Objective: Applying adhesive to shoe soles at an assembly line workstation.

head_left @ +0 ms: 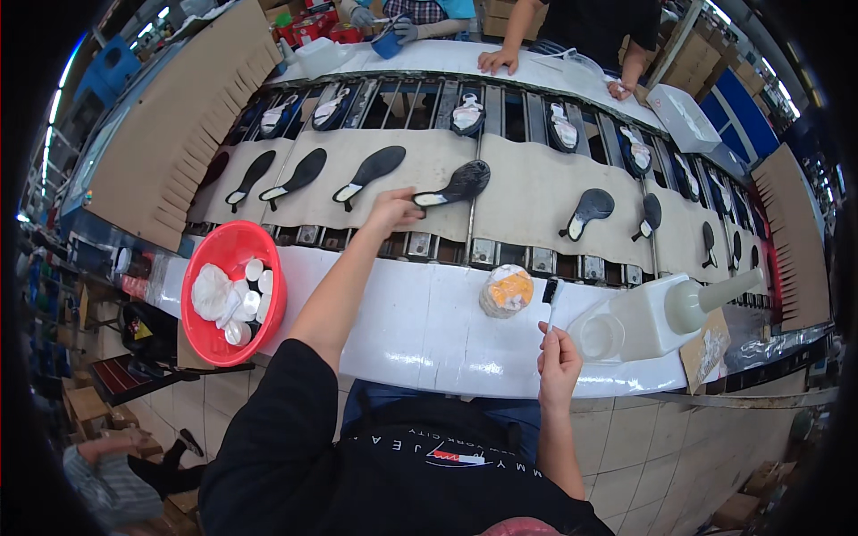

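Observation:
My left hand [396,212] reaches over the conveyor and pinches the narrow heel end of a black shoe sole [466,181]. The front of that sole looks wet and glossy, and a pale patch shows by its heel. In my right hand [560,357], near the front ledge, is a small brush [550,305] with a light handle and dark bristles pointing away from me. Left of the brush sits a round pot [507,292] with an orange and white top. A white plastic container [617,326] with a cup-like opening stands right of the brush.
More black soles [371,171] lie along the beige belt [527,170]. Shoe uppers [467,113] line the rack beyond it. A red basin [192,304] holds white containers. Cardboard screens [179,107] flank the line. Across it, another person's hand [498,61] rests on the far ledge.

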`<state>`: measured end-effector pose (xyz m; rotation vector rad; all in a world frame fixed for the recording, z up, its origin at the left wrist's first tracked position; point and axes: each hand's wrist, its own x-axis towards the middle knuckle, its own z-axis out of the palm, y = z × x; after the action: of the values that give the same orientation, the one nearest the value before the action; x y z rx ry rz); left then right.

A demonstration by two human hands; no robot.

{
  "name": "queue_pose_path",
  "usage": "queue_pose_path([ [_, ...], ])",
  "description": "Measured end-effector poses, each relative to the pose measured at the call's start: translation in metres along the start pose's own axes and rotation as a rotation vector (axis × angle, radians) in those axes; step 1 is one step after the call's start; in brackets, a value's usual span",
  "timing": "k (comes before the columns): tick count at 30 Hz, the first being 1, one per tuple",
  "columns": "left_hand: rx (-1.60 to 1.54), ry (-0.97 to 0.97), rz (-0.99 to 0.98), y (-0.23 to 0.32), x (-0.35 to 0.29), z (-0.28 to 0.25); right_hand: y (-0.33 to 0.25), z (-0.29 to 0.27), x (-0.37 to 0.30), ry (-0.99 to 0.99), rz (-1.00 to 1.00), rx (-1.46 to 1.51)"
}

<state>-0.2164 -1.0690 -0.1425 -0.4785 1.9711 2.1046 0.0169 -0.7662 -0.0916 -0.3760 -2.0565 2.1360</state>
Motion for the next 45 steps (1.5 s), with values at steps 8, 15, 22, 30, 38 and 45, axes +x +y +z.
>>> queue_pose_path([
  [8,0.673,0.833,0.524,-0.008,0.016,-0.068,0.005,-0.001,-0.003,0.009,-0.045,-0.042],
  [15,0.108,0.481,-0.004,-0.026,0.033,-0.095,-0.001,-0.013,-0.004,0.049,-0.219,-0.246],
  [22,-0.545,0.253,0.100,0.000,0.010,-0.089,-0.012,-0.024,-0.015,0.124,-0.153,-0.202],
  [30,-0.892,-0.672,0.150,0.013,-0.140,-0.018,-0.057,-0.063,-0.008,0.355,-0.436,-0.783],
  [38,-0.408,-0.810,-0.030,-0.039,-0.202,0.050,-0.048,-0.094,-0.013,0.316,-0.253,-1.173],
  [45,-0.355,-0.780,-0.139,-0.058,-0.209,0.044,-0.042,-0.087,-0.012,0.249,-0.199,-1.311],
])
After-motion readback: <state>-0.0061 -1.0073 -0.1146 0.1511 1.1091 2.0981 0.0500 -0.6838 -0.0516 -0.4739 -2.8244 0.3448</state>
